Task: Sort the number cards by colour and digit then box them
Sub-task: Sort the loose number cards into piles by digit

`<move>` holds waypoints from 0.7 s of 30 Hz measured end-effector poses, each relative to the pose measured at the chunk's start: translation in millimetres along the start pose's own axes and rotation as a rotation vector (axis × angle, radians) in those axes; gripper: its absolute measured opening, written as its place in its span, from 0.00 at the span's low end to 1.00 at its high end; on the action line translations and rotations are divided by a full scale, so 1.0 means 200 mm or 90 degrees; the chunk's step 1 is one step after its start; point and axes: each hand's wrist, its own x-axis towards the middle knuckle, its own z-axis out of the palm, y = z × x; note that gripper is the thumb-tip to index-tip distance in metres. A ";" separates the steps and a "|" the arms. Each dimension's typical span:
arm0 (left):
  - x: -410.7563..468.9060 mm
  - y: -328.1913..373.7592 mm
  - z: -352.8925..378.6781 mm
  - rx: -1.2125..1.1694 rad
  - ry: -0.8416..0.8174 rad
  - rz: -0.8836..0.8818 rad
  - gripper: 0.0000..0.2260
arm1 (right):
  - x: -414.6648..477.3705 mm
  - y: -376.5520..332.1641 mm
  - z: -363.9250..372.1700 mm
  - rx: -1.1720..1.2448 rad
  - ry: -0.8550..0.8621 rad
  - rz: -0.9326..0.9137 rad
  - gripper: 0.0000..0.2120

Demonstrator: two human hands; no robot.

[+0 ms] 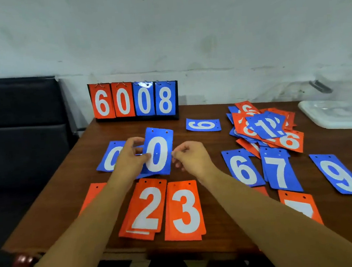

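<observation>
Over the table (211, 151), pile (264, 124) unsorted at right, I'm mid-sort: the blue 0 (160, 154) hangs beside its laid twin (110, 159), left hand (130, 157) pinching one edge, right hand (192, 157) apparently pinching the other, so next I'd stack it there.

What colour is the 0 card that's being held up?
The 0 card is blue with a white digit, seen in the head view.

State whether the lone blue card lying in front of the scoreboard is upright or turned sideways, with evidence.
Sideways: the blue card lies flat, its digit on its side, its punched holes at the right edge.
</observation>
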 end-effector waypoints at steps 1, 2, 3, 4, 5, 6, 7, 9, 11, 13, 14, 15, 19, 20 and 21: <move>0.03 -0.03 -0.07 0.014 0.035 0.002 0.16 | 0.01 0.00 0.05 -0.053 -0.010 -0.035 0.05; 0.06 -0.06 -0.14 0.038 0.067 0.004 0.15 | 0.03 0.00 0.09 -0.136 -0.023 -0.084 0.06; 0.08 -0.09 -0.21 0.072 0.092 0.010 0.14 | 0.04 0.01 0.14 -0.216 -0.042 -0.136 0.08; 0.11 -0.13 -0.27 0.106 0.109 0.017 0.13 | 0.04 0.01 0.18 -0.275 -0.072 -0.185 0.11; 0.13 -0.16 -0.32 0.136 0.119 0.020 0.13 | 0.05 0.03 0.23 -0.312 -0.111 -0.225 0.14; 0.16 -0.19 -0.37 0.166 0.124 0.017 0.13 | 0.05 0.04 0.26 -0.342 -0.151 -0.251 0.16; 0.19 -0.22 -0.40 0.202 0.126 0.012 0.13 | 0.06 0.05 0.30 -0.381 -0.185 -0.267 0.19; 0.23 -0.27 -0.44 0.283 0.124 0.006 0.14 | 0.08 0.07 0.36 -0.478 -0.220 -0.292 0.20; 0.26 -0.30 -0.45 0.344 0.119 0.007 0.16 | 0.10 0.07 0.39 -0.539 -0.217 -0.315 0.18; 0.27 -0.33 -0.45 0.381 0.115 0.013 0.18 | 0.10 0.08 0.40 -0.553 -0.204 -0.326 0.17; 0.27 -0.34 -0.44 0.400 0.115 0.015 0.18 | 0.11 0.08 0.40 -0.553 -0.201 -0.329 0.17; 0.28 -0.35 -0.44 0.427 0.119 0.016 0.18 | 0.11 0.09 0.40 -0.549 -0.202 -0.330 0.17; 0.31 -0.36 -0.44 0.574 0.125 0.033 0.15 | 0.13 0.12 0.36 -0.520 -0.198 -0.319 0.20; 0.31 -0.36 -0.44 0.591 0.123 0.036 0.15 | 0.14 0.13 0.35 -0.518 -0.196 -0.313 0.20; 0.31 -0.36 -0.43 0.597 0.122 0.041 0.15 | 0.14 0.13 0.34 -0.519 -0.198 -0.309 0.21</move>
